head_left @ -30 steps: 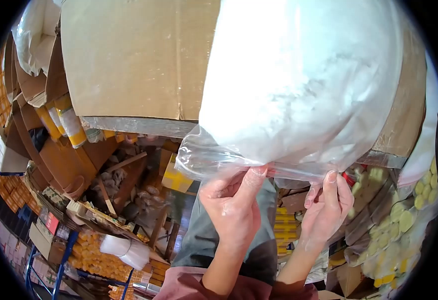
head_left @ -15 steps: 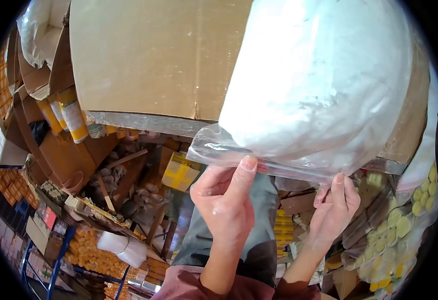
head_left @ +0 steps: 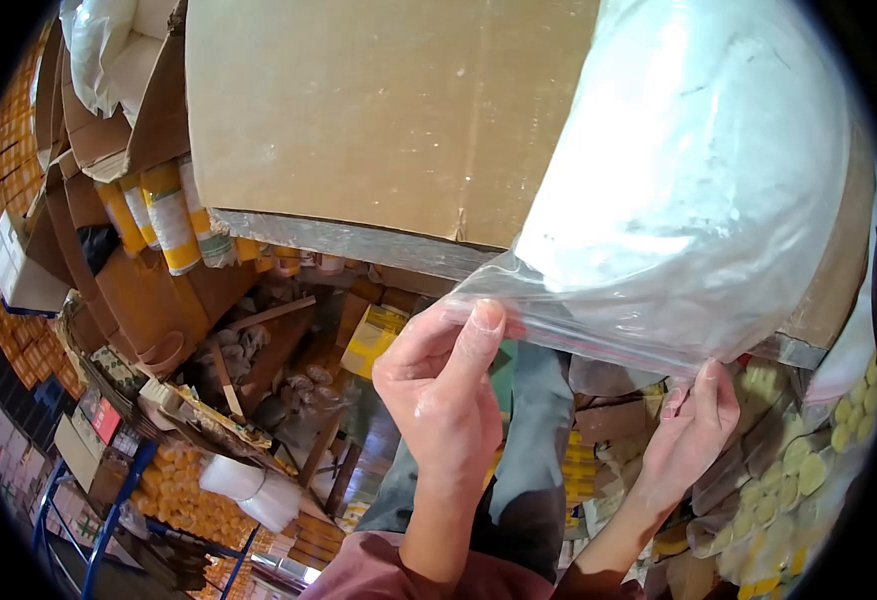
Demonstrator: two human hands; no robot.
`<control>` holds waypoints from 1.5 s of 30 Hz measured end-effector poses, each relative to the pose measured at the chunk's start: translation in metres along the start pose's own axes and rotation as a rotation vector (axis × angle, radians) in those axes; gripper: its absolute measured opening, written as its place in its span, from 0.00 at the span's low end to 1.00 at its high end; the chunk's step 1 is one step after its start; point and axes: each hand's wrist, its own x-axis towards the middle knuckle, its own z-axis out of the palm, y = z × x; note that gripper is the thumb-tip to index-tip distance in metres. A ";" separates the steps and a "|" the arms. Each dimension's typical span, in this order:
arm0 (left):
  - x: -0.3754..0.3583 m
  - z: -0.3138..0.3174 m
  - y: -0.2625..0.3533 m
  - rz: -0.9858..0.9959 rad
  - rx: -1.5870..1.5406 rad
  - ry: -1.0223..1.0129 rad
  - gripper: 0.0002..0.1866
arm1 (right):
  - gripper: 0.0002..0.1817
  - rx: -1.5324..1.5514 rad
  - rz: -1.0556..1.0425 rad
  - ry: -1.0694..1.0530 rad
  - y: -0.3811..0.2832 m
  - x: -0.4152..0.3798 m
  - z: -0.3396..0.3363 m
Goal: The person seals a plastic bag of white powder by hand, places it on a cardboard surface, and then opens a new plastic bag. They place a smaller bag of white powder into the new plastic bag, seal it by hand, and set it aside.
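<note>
Head view: a clear plastic bag (head_left: 698, 200), bulging with white powder, is held up in front of a big cardboard box (head_left: 378, 110). The left hand (head_left: 443, 400) pinches the bag's sealed lower edge between thumb and fingers; the right hand (head_left: 693, 440) pinches the same edge further along. Below lie stacked cartons, yellow-banded tubes (head_left: 163, 215), a blue rack (head_left: 108, 520) and cluttered goods.

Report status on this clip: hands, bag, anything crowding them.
Left hand and right hand both pinch the clear plastic bag along its lower sealed edge. Bag bulges with white contents. Cardboard box sits close behind.
</note>
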 end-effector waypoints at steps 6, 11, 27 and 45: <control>0.006 -0.009 0.008 0.001 0.019 -0.009 0.06 | 0.11 -0.021 -0.021 -0.016 0.000 0.001 0.001; 0.021 -0.027 0.013 0.132 -0.023 -0.023 0.05 | 0.09 0.035 0.018 0.041 -0.004 0.004 0.004; 0.030 -0.007 0.030 0.630 0.531 -0.103 0.31 | 0.26 0.125 -0.362 -0.131 -0.024 0.020 -0.011; -0.011 0.017 0.005 0.640 0.822 -0.098 0.23 | 0.25 0.016 -0.561 0.096 -0.038 0.007 -0.006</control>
